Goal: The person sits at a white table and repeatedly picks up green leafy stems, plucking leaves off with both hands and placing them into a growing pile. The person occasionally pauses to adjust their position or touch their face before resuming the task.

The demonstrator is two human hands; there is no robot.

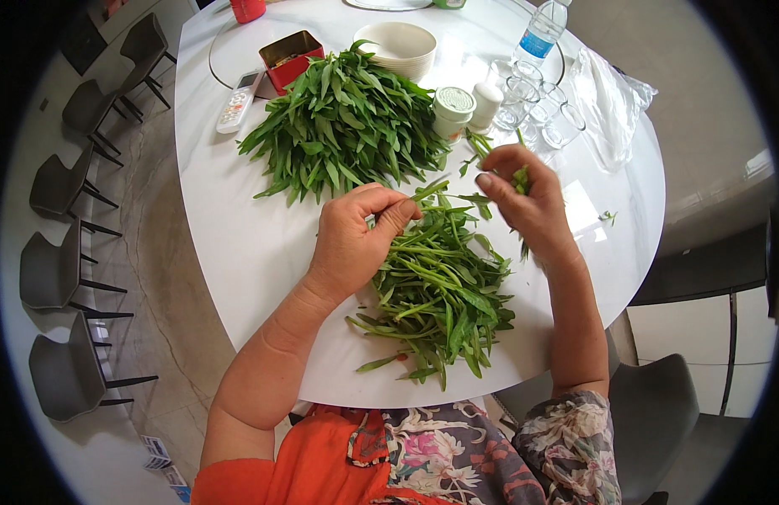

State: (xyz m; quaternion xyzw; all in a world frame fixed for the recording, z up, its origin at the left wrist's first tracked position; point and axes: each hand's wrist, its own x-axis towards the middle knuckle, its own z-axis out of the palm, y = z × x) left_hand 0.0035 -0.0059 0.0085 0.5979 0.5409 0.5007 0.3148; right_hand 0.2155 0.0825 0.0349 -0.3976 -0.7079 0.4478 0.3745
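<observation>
My left hand (pixel 367 233) pinches a green stem (pixel 430 191) between thumb and fingertips, just above a loose heap of leafy greens (pixel 446 284) that look like water spinach. To the right of that heap my right hand (pixel 528 199) is raised, its fingers curled around a small bunch of greens (pixel 521 180); the palm hides most of the bunch. Beyond both hands lies a larger pile of long-leaved greens (pixel 345 126). A few cut sprigs (pixel 478 146) rest on the table between that pile and my right hand.
On the white marble-look table (pixel 238 252) stand a red tin (pixel 291 72), stacked bowls (pixel 405 50), a white remote control (pixel 238 104), lidded containers (pixel 454 110), several drinking glasses (pixel 531 95), a plastic bottle (pixel 541 35) and a plastic bag (pixel 607 107). A grey chair (pixel 655 416) stands at the right.
</observation>
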